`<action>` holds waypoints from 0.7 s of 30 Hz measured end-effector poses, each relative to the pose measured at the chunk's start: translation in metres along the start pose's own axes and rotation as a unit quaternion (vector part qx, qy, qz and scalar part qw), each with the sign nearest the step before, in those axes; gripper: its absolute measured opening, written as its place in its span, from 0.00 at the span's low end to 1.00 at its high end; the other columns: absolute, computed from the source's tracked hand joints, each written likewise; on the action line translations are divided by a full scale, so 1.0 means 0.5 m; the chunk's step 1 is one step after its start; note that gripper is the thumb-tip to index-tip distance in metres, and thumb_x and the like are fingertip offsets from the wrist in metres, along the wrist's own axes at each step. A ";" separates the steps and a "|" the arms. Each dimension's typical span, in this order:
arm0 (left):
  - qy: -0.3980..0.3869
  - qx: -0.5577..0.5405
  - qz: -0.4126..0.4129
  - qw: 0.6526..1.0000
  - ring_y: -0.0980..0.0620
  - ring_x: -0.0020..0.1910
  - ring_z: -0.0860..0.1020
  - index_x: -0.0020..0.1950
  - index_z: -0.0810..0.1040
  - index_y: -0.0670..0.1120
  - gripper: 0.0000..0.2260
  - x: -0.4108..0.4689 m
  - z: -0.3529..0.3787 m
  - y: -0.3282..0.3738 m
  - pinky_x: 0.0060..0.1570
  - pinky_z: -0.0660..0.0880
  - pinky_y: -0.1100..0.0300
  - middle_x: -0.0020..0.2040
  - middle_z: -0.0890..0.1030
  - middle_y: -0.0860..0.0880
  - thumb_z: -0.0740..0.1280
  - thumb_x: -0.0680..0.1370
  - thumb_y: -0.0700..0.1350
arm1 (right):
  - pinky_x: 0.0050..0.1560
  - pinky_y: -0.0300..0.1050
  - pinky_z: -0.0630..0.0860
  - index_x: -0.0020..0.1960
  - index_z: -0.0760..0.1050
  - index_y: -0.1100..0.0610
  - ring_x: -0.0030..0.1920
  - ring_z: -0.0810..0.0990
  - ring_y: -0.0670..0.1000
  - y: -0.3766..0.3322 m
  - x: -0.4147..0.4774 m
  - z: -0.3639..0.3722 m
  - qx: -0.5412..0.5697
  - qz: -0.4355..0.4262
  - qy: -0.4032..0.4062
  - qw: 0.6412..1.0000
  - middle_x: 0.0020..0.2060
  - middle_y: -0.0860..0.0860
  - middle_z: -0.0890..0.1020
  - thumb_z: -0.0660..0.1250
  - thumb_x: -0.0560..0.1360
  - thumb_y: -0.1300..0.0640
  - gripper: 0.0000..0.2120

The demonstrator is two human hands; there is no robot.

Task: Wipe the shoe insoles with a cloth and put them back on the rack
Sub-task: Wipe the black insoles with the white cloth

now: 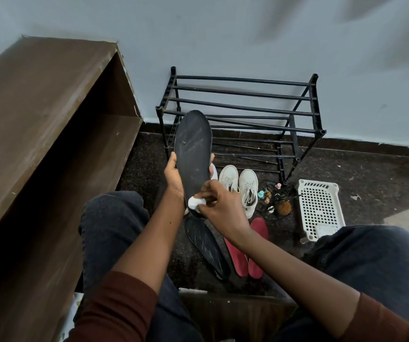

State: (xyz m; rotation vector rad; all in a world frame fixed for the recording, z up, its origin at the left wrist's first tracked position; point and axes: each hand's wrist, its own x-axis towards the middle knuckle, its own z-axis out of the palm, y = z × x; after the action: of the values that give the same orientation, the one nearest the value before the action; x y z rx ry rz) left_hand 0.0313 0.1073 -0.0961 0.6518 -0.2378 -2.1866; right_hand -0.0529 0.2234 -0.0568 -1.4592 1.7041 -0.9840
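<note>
Black insole (pixel 193 146) gripped upright; right hand (pixel 219 206) presses cloth (pixel 193 202) at heel edge.

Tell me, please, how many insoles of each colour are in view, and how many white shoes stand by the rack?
Black insoles: 2, one held in the left hand while the right hand wipes it, one on the floor
Red insoles: 2
White shoes: 2
Total: 6

left hand (pixel 174 177): grips the black insole (pixel 193 154) upright
right hand (pixel 219 202): presses the white cloth (pixel 194 203) on its heel
floor: black insole, two red insoles (pixel 245 253)
rack (pixel 243 114): behind
</note>
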 end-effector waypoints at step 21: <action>0.065 0.112 -0.014 0.991 0.42 0.44 0.82 0.49 0.84 0.39 0.36 0.019 -0.021 -0.019 0.46 0.80 0.51 0.49 0.82 0.38 0.47 0.79 0.65 | 0.46 0.50 0.78 0.46 0.72 0.58 0.45 0.82 0.50 0.035 0.024 0.001 -0.047 -0.033 -0.009 0.998 0.40 0.49 0.82 0.70 0.65 0.68 0.13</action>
State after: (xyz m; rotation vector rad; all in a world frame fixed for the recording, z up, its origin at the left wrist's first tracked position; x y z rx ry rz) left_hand 0.0255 0.1067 -0.1121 0.9245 -0.4115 -2.1527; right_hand -0.0626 0.2132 -0.0727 -1.5907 1.7193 -0.9332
